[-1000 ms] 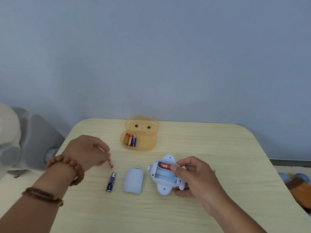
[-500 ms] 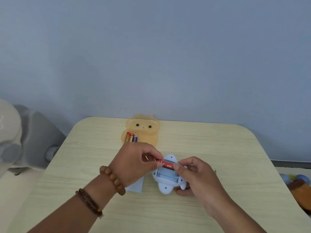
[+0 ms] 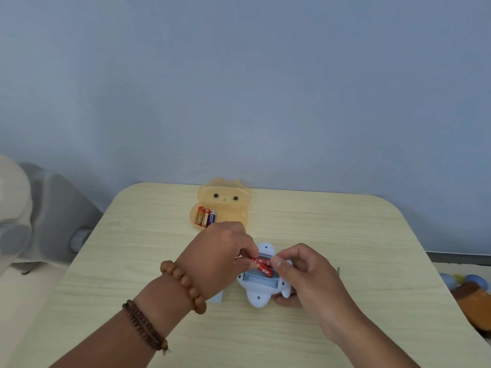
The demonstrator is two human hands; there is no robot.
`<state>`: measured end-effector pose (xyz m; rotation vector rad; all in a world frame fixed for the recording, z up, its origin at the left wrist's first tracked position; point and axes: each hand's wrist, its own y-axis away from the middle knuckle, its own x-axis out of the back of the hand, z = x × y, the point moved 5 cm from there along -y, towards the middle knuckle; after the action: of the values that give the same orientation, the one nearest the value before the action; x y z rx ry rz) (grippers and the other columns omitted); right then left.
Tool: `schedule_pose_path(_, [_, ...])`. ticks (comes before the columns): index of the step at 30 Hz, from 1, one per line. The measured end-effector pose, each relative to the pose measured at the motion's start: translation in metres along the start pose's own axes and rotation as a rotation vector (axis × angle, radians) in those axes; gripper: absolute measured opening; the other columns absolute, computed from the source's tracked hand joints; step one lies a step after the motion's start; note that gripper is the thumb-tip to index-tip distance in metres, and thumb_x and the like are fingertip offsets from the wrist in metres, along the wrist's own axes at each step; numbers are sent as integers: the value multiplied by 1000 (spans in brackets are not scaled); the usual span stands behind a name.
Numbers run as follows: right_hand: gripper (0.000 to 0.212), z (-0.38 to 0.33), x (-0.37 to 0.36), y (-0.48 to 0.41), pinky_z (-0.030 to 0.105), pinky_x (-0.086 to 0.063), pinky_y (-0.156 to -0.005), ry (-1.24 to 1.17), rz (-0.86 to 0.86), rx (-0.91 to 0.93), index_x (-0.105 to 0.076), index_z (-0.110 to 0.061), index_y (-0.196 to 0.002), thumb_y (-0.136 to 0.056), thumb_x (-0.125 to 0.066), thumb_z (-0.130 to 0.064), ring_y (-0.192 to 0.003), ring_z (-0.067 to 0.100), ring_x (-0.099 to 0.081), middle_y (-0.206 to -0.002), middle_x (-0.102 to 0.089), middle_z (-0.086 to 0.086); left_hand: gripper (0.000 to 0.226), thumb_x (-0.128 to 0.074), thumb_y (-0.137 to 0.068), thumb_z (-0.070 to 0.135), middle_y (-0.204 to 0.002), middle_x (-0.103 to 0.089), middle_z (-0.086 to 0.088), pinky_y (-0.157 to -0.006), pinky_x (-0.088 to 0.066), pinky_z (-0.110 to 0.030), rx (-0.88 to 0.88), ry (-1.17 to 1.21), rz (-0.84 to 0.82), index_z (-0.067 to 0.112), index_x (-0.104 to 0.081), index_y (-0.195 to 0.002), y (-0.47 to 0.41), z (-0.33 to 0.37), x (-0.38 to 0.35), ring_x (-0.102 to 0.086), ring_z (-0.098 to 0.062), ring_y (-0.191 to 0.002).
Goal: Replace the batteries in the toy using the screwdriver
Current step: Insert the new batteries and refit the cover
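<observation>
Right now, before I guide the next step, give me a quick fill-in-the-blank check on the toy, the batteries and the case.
1. The toy's battery compartment is ____.
2. Both hands, left hand and right hand, are handling ____-labelled batteries over it.
3. The orange case holds ____ batteries.
4. The case's lid bears a ____ face.

Missing: open; red; three; bear

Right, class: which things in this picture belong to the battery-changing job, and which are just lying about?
Part of the job:
- white toy, compartment open
- red batteries held over it by left hand and right hand
- orange case holding spare batteries
- pale cover, mostly hidden

Lying about:
- grey chair
- plush toys on the floor
</observation>
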<state>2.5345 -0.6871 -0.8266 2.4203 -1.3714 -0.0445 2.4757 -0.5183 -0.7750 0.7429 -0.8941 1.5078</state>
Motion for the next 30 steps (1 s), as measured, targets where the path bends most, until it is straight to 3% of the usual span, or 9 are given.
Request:
schedule_pose_path(5, [9, 0, 0, -1, 52, -65, -72, 54, 5, 31, -71, -22, -89, -91, -73, -30, -81, 31, -75, -85, -77, 3, 14, -71, -84, 41, -95, -58, 14, -75, -52, -32, 81, -84, -30, 35, -73, -96, 2, -2, -3, -53, -2, -89])
schedule_pose_path(8, [8, -1, 0, 0, 47, -65, -73, 107, 13, 49, -70, -26, -89, -92, -71, -34, -75, 24, -75, -81, -76, 1, 14, -69, -84, 45, -94, -56, 14, -72, -52, -31, 105, -129, -37, 36, -72, -95, 3, -1, -5, -52, -3, -88])
schedule_pose_path(11, [8, 2, -1, -1, 49, -65, -72, 88, 10, 18, -69, -27, -88, -92, -71, -34, -80, 28, -75, -86, -75, 5, 14, -69, -82, 45, -91, -51, 13, -69, -50, -29, 122, -135, -38, 34, -71, -90, 4, 1, -10, -49, -5, -82])
schedule_pose_path(16, [18, 2, -1, -2, 53, -64, -74, 63, -17, -59, -68, -20, -94, -84, -80, -30, -82, 31, -76, -89, -78, 4, 10, -77, -77, 38, -87, -49, 11, -68, -50, -30, 161, -57, -16, 31, -70, -82, 2, -6, -19, -50, -7, -76])
schedule_pose_path(20, [25, 1, -1, -4, 44, -66, -65, 55, -8, -126, -69, -14, -95, -77, -85, -21, -73, 27, -77, -90, -78, 8, 20, -82, -72, 35, -88, -50, 12, -65, -42, -16, 194, 65, -21, 34, -66, -84, 4, -13, -21, -52, -6, -75])
schedule_pose_path(23, [26, 2, 0, -6, 36, -62, -59, 35, -6, -153, -68, -12, -95, -77, -85, -18, -67, 22, -75, -91, -77, 11, 30, -80, -74, 37, -94, -57, 11, -64, -47, -15, 299, 260, 65, 36, -58, -95, 5, -18, -11, -61, -7, -75])
schedule_pose_path(27, [23, -1, 0, -7, 46, -66, -67, 30, -48, -154, -67, -8, -98, -80, -81, -12, -67, 20, -73, -87, -78, 13, 42, -79, -75, 39, -100, -63, 14, -71, -57, -24, 470, 369, -59, 36, -59, -112, 9, -30, -19, -65, -4, -82])
schedule_pose_path(30, [20, -4, 0, -8, 51, -65, -72, 49, -87, -153, -67, -8, -98, -82, -79, -10, -68, 19, -73, -79, -76, 6, 30, -80, -72, 37, -88, -70, 13, -71, -58, -24, 473, 320, -92, 35, -67, -99, 9, -30, -24, -66, 0, -75])
